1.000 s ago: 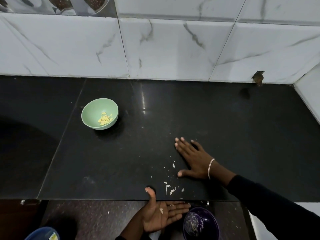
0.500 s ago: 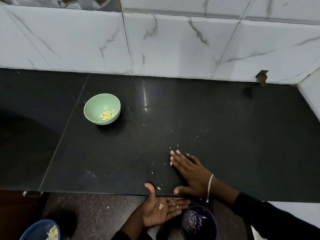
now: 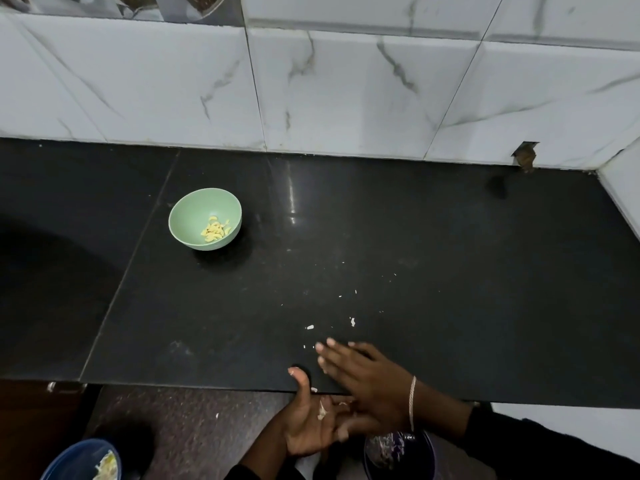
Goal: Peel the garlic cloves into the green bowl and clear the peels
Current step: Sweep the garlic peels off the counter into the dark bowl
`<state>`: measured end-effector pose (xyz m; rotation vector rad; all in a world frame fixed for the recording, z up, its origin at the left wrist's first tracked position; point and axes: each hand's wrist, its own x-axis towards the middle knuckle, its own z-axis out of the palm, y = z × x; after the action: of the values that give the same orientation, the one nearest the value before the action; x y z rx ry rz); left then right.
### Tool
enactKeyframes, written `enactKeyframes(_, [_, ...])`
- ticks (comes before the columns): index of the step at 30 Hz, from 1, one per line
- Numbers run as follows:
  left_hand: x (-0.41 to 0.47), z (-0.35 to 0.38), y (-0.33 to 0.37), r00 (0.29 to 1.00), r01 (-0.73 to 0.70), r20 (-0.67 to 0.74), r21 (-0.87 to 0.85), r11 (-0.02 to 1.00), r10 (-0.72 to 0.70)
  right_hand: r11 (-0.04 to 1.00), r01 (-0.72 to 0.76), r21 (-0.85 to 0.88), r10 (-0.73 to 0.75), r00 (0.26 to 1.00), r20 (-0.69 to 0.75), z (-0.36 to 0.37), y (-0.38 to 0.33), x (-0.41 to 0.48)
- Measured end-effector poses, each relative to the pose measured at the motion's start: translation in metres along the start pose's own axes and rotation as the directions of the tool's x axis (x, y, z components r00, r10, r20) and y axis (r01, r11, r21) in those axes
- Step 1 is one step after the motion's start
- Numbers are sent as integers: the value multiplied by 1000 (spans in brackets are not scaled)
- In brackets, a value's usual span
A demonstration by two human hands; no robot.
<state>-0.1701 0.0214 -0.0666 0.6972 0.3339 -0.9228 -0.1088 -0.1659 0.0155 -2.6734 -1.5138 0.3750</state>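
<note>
From the head camera, a small round pale green bowl [image 3: 194, 216] stands on the black polished stone counter [image 3: 433, 258], well apart from both hands, with peeled yellowish garlic cloves [image 3: 215, 230] lying inside. Thin white garlic peels [image 3: 310, 327] lie scattered on the counter near its front edge. The right hand [image 3: 367, 382] lies flat at that edge, fingers straight and together. The left hand [image 3: 308, 427] waits palm up just below the edge, fingers relaxed, with a few peel scraps on it. A dark purple bowl [image 3: 420, 460] sits beneath.
</note>
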Motion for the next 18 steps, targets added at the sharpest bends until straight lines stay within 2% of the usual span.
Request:
enactKeyframes(3, [-2, 4, 5, 997, 9, 82, 57, 998, -13, 998, -61, -22, 62, 997, 43, -9, 18, 28])
enactKeyframes(6, [-2, 3, 1, 995, 38, 94, -71, 997, -31, 997, 31, -72, -25, 996, 84, 4, 5, 28])
enactKeyframes(10, [-3, 9, 2, 998, -31, 43, -240, 970, 42, 989, 120, -87, -114, 991, 71, 23, -22, -11])
enactKeyframes(12, [-3, 8, 1, 997, -42, 50, -192, 980, 53, 982, 180, -58, -180, 984, 0, 20, -20, -23])
enactKeyframes(14, [-7, 11, 6, 996, -44, 72, -53, 998, 48, 982, 186, 30, -181, 977, -113, 4, -6, -16])
enactKeyframes(16, [-8, 12, 10, 995, -39, 98, 121, 992, 27, 988, 102, 117, -77, 976, -203, -17, 20, 6])
enactKeyframes(18, [-7, 12, 11, 990, -30, 141, 166, 986, 6, 988, -70, 139, 98, 973, -209, -32, 56, 35])
